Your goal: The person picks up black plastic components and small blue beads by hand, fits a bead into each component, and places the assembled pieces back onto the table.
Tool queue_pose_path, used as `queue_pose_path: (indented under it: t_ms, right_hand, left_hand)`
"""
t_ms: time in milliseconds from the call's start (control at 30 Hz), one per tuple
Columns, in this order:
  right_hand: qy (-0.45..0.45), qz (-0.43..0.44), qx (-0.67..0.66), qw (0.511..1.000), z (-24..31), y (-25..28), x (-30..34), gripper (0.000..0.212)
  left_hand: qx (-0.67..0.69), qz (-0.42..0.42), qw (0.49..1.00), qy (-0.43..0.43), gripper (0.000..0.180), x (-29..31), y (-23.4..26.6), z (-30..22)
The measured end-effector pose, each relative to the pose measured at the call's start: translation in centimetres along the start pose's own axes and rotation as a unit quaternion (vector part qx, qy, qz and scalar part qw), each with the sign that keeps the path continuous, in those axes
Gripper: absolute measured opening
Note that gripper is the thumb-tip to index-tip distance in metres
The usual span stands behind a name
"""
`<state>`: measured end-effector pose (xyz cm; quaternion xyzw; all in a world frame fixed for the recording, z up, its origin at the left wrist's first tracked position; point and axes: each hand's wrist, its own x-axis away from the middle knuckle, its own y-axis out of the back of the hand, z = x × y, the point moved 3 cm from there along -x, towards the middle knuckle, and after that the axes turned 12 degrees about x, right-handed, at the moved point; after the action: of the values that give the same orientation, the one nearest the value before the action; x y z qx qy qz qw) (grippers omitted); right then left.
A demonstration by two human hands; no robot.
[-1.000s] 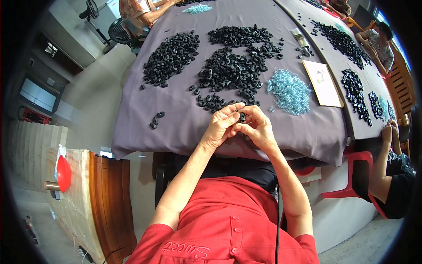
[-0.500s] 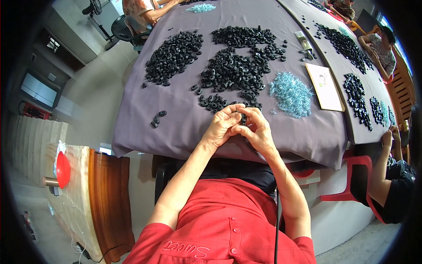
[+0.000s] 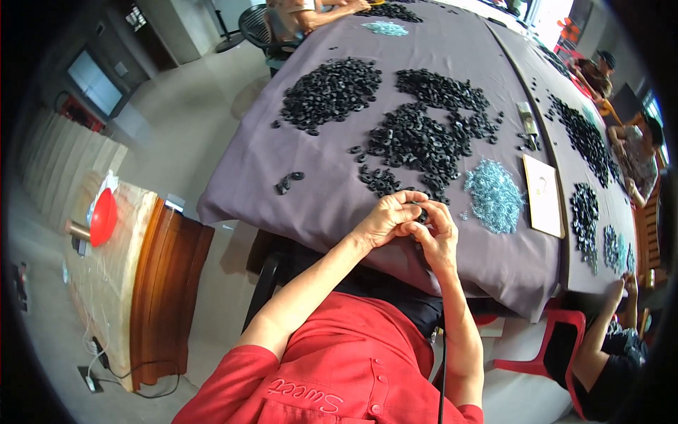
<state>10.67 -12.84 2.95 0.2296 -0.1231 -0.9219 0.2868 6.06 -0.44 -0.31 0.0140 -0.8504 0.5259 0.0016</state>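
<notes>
My left hand [image 3: 390,220] and my right hand [image 3: 436,232] meet above the table's near edge. Between their fingertips they pinch a small black plastic part [image 3: 422,215], mostly covered by the fingers. Just beyond them spreads a large pile of the same black parts [image 3: 413,141]. To the right of it lies a heap of small clear-blue pieces [image 3: 494,196], too fine to make out singly. Further left is another pile of black parts [image 3: 332,92], and a few loose black parts [image 3: 286,184] sit nearer the left edge.
A grey cloth [image 3: 268,155] covers the table. A tube [image 3: 527,121] and a flat pale board [image 3: 543,196] lie right of the piles. Other people sit along the far and right sides. A red chair [image 3: 544,346] stands at right, a wooden cabinet [image 3: 166,297] at left.
The view has turned, so the table and piles appear shifted right and lower. My hands still hold the black part together, with only slight finger movement.
</notes>
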Motion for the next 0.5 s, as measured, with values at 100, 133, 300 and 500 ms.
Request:
queue_pose_path:
  t_ms: [100, 133, 300, 500]
  right_hand:
    - [0.004, 0.002, 0.011, 1.000, -0.15, -0.11, 0.06, 0.036]
    - [-0.002, 0.004, 0.011, 1.000, 0.02, -0.13, 0.05, 0.036]
    - [0.001, 0.004, 0.013, 1.000, 0.06, -0.28, -0.13, 0.036]
    - [0.004, 0.008, 0.012, 1.000, 0.20, -0.25, -0.08, 0.036]
  left_hand:
    - [0.009, 0.006, 1.000, 0.000, 0.032, 0.16, -0.11, -0.10]
    - [0.013, 0.003, 1.000, 0.006, 0.032, 0.14, -0.13, -0.05]
    - [-0.002, 0.012, 1.000, 0.002, 0.031, 0.15, 0.03, -0.20]
    - [0.005, -0.003, 1.000, 0.006, 0.031, 0.17, 0.06, -0.15]
